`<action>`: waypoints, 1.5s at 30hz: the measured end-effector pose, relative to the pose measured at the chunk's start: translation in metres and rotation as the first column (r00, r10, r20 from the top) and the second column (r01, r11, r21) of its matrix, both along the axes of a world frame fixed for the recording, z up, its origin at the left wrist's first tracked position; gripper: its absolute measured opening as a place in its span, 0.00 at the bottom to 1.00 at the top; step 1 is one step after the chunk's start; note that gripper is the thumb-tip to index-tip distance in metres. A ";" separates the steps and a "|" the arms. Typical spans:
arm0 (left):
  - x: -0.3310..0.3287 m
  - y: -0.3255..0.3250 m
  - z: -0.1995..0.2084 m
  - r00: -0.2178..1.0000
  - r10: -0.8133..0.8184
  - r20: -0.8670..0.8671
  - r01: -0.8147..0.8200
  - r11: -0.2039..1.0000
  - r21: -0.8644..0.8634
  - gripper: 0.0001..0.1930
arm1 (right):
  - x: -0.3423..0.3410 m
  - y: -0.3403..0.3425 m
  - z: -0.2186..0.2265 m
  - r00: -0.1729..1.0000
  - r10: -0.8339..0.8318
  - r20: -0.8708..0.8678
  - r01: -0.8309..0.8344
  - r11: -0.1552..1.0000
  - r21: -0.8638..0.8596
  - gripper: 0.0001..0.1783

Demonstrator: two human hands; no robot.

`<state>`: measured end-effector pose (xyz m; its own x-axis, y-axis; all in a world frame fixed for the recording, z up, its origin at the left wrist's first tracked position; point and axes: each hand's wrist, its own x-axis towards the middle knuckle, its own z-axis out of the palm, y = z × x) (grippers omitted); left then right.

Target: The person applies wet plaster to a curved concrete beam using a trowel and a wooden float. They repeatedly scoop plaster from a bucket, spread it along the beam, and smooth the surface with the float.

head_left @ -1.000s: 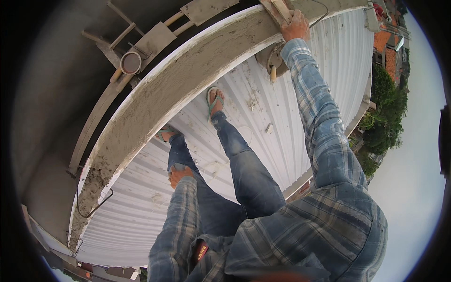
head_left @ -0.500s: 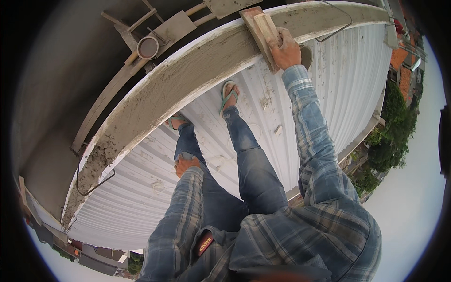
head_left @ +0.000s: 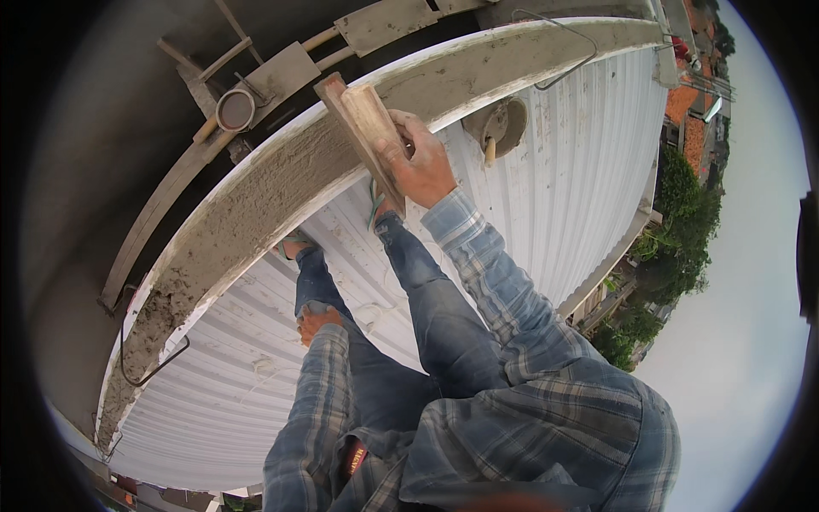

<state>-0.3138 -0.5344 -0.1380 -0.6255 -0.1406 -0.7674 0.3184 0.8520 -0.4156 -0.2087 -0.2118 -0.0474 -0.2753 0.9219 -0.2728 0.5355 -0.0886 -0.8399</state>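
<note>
My right hand (head_left: 424, 164) is closed around the wooden grip of a plastering float (head_left: 363, 136). The float's board lies across the wet grey mortar on top of a long curved wall edge (head_left: 281, 179). Down by my left knee, my left hand (head_left: 319, 323) has its fingers curled. Against them is a greyish patch, and I cannot tell whether it is a held thing or the knee's cloth. Beyond my right hand, a bucket (head_left: 514, 128) stands by the wall with a wooden-handled tool in it.
My sandaled feet stand on ribbed white roofing sheets (head_left: 546, 213). Bent metal rods (head_left: 589, 58) hook over the wall at both ends. Across the wall, a round container (head_left: 235, 111) sits on wooden scaffold planks (head_left: 290, 72). Trees (head_left: 682, 222) and rooftops lie past the roof's edge at right.
My right hand has drawn the float leftward along the mortar. More of the bucket now shows. The whole view has shifted a little, and my left hand stays at the knee.
</note>
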 end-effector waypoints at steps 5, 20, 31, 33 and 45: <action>0.000 -0.002 0.002 0.999 0.032 0.013 -0.033 0.996 0.087 0.35 | 0.214 0.180 -0.039 0.905 -0.282 0.318 0.195 0.940 0.279 0.25; -0.002 -0.004 -0.002 0.999 0.017 0.027 -0.019 0.999 0.047 0.36 | 0.082 0.073 -0.025 0.931 -0.106 0.350 -0.018 0.943 0.333 0.25; -0.022 -0.011 0.009 0.990 0.081 0.112 -0.089 0.993 0.073 0.33 | -0.036 -0.050 -0.056 0.920 -0.019 0.391 -0.065 0.978 0.200 0.27; -0.019 -0.014 0.008 0.990 0.120 0.076 -0.130 0.983 0.133 0.30 | -0.108 -0.112 -0.049 0.932 0.040 0.359 -0.100 0.984 0.148 0.27; -0.021 -0.054 -0.005 0.953 0.266 0.148 -0.293 0.932 0.213 0.30 | -0.297 -0.255 -0.025 0.927 0.285 -0.243 -0.315 0.945 -0.090 0.30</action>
